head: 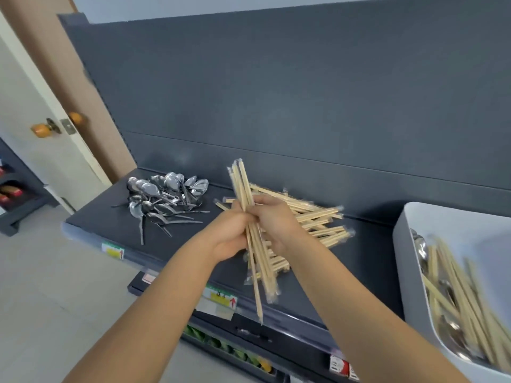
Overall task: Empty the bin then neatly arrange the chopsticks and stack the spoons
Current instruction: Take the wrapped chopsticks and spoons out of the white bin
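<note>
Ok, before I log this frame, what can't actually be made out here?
All in the head view:
- Bin: cut off by the right edge and motion-blurred, so what is left inside cannot be counted.
- Chopstick pile on the shelf: its middle is hidden behind the left hand, the right hand and the chopstick bundle they grip.
- Spoon heap: too tangled to count.
- Price labels: too small and blurred to read.

dark shelf (367, 261) | spoon heap (166, 194) left | chopstick pile (318, 217) middle | white bin (406, 261) right
</note>
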